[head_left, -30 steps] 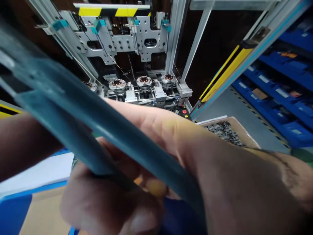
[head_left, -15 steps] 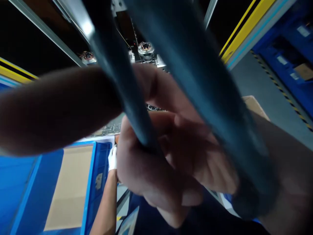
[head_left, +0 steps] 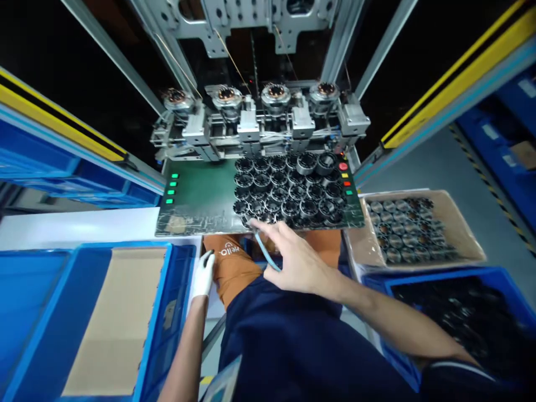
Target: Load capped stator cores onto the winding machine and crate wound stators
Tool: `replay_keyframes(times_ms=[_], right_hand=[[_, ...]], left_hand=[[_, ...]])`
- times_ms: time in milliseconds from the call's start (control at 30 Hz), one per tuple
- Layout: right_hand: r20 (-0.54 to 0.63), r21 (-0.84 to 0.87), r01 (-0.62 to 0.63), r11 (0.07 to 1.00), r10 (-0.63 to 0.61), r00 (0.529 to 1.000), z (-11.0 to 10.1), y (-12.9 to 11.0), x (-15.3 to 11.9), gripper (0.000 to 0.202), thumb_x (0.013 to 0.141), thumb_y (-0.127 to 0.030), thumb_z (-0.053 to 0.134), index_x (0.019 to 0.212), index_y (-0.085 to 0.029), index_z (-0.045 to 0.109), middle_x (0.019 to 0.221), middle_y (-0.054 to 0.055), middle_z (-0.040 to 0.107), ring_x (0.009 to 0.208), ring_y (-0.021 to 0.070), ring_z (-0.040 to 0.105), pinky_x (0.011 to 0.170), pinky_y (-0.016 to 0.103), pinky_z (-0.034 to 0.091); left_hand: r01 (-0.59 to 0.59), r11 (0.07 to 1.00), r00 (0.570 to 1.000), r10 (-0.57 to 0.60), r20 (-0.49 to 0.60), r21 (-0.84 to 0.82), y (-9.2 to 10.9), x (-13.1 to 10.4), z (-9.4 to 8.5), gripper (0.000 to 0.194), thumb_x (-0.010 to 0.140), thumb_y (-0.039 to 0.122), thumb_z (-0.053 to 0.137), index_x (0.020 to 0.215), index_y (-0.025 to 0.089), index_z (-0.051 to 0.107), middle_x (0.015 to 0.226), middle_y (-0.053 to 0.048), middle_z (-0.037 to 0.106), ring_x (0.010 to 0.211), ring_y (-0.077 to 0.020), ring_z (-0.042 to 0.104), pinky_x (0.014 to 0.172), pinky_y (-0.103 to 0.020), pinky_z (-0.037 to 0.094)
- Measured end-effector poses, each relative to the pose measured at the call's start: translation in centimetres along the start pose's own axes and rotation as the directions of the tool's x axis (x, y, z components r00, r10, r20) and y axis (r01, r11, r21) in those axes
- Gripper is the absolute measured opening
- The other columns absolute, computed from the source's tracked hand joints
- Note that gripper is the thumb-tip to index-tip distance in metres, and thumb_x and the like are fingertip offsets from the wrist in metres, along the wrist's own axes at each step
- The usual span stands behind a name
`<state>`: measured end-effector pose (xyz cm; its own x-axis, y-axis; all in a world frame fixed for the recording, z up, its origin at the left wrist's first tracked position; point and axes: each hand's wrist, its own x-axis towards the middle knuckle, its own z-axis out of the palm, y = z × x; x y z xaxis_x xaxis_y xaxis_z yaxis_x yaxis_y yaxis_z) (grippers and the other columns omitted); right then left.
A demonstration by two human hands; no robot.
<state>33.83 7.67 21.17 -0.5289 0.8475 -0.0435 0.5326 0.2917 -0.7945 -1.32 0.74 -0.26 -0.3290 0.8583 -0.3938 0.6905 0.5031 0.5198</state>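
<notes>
My right hand (head_left: 299, 259) is closed around a tool with slim blue handles (head_left: 267, 252) at the front edge of the green machine table (head_left: 196, 187). Its index finger stretches forward to the nearest black-and-silver ring-shaped cores (head_left: 278, 194), which stand there in close rows. The tool's working end is hard to make out. My left hand (head_left: 204, 273), in a white glove, rests beside the orange cloth (head_left: 230, 262) over my lap. Its fingers are loosely stretched, and it shows nothing held.
Behind the table, several copper-wound cores (head_left: 275, 92) sit on the winding machine. On the right are a carton of cores (head_left: 419, 259) and a blue bin with dark parts (head_left: 494, 273). Blue crates (head_left: 161, 312) stand at the left. Yellow posts (head_left: 452, 78) flank the machine.
My right hand and the blue-handled tool have moved from close before the camera down to the table's front edge. The table and cores now show. My left hand stays low at the left.
</notes>
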Motion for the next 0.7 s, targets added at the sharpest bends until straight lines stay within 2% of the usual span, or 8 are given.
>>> replay_keyframes(times_ms=[133,267,400,467,533,567,667,700], right_hand=[[-0.104,-0.325,0.025,0.946,-0.062,0.993,3.6,1.7,3.8,0.079,0.094,-0.016,0.073,0.17,-0.03,0.061,0.154,0.017,0.06,0.143,0.0351,0.059,0.123,0.056,0.059],[-0.134,-0.419,-0.008,0.908,-0.053,0.99,6.2,3.0,6.8,0.066,0.107,-0.023,0.066,0.173,-0.022,0.059,0.175,0.023,0.05,0.156,0.042,0.053,0.132,0.064,0.052],[-0.123,-0.488,0.001,0.873,-0.07,0.99,7.8,3.8,6.7,0.069,0.112,-0.028,0.065,0.177,-0.011,0.049,0.185,0.028,0.039,0.173,0.0473,0.038,0.139,0.072,0.043],[-0.097,-0.506,0.057,0.861,-0.122,0.988,6.2,3.0,6.5,0.073,0.112,-0.034,0.068,0.178,-0.014,0.048,0.187,0.024,0.039,0.174,0.0452,0.036,0.139,0.069,0.044],[-0.046,-0.512,0.13,0.849,-0.179,0.983,2.7,1.2,7.4,0.073,0.113,-0.042,0.069,0.178,-0.018,0.049,0.185,0.019,0.045,0.173,0.0417,0.04,0.139,0.065,0.046],[-0.011,-0.513,0.163,0.843,-0.196,0.98,0.3,0.0,8.5,0.072,0.114,-0.046,0.067,0.178,-0.019,0.05,0.182,0.017,0.05,0.17,0.0404,0.045,0.138,0.063,0.048],[0.056,-0.548,0.131,0.827,-0.12,0.991,-7.4,-3.7,14.8,0.064,0.117,-0.041,0.062,0.177,-0.021,0.052,0.156,0.014,0.074,0.139,0.0324,0.072,0.122,0.055,0.062],[0.036,-0.563,0.108,0.819,-0.106,0.994,-9.7,-4.6,17.7,0.058,0.119,-0.038,0.058,0.175,-0.023,0.055,0.149,0.012,0.079,0.131,0.0309,0.077,0.118,0.055,0.064]], left_hand=[[-0.036,0.998,0.994,0.041,0.106,-0.044,-0.3,0.2,-1.3,0.047,0.114,0.045,0.07,0.153,0.018,0.069,0.162,-0.017,0.067,0.154,-0.0358,0.064,0.132,-0.065,0.051],[-0.148,0.987,0.933,0.161,0.322,-0.063,1.1,-1.4,-3.0,0.045,0.108,0.045,0.065,0.144,0.021,0.076,0.155,-0.016,0.076,0.15,-0.0346,0.07,0.138,-0.056,0.047],[-0.243,0.965,0.856,0.259,0.448,-0.094,3.3,-3.7,-6.4,0.054,0.102,0.058,0.068,0.145,0.027,0.08,0.151,-0.013,0.08,0.145,-0.0375,0.074,0.133,-0.055,0.054],[-0.296,0.948,0.804,0.312,0.507,-0.114,4.8,-4.4,-9.9,0.056,0.103,0.063,0.069,0.15,0.035,0.078,0.158,-0.008,0.077,0.149,-0.0359,0.071,0.134,-0.052,0.053],[-0.374,0.921,0.743,0.365,0.561,-0.104,7.2,-4.0,-14.5,0.055,0.105,0.064,0.069,0.153,0.04,0.076,0.164,-0.005,0.073,0.155,-0.0362,0.067,0.138,-0.052,0.049],[-0.417,0.904,0.756,0.4,0.519,-0.089,8.7,-3.3,-17.1,0.052,0.106,0.064,0.067,0.152,0.041,0.076,0.164,-0.003,0.073,0.156,-0.0364,0.066,0.138,-0.052,0.049],[-0.535,0.845,0.828,0.521,0.206,0.014,15.1,1.7,-24.3,0.047,0.111,0.065,0.06,0.153,0.048,0.072,0.162,0.007,0.073,0.15,-0.0339,0.069,0.133,-0.051,0.053],[-0.581,0.809,0.814,0.578,0.057,0.083,17.7,4.2,-26.3,0.046,0.108,0.066,0.061,0.148,0.046,0.076,0.156,0.007,0.076,0.143,-0.0342,0.072,0.128,-0.05,0.057]])
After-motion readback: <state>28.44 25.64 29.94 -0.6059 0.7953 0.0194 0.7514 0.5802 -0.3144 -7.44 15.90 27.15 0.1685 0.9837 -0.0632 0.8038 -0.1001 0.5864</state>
